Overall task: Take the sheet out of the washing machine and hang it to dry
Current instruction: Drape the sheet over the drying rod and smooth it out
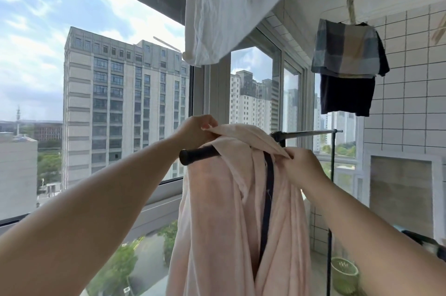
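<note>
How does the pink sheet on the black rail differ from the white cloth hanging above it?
The pink sheet hangs bunched in deep folds over the black rail; the white cloth is spread flatter, higher up. The left hand and right hand pinch the pink sheet; nobody touches the white cloth. Both are wrinkled.

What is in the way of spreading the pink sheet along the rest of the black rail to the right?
Nothing visible. The pink sheet is bunched at the near end of the black rail, pinched by the left hand and right hand. The rail's far stretch is bare; the plaid garment hangs higher up, clear of it.
</note>
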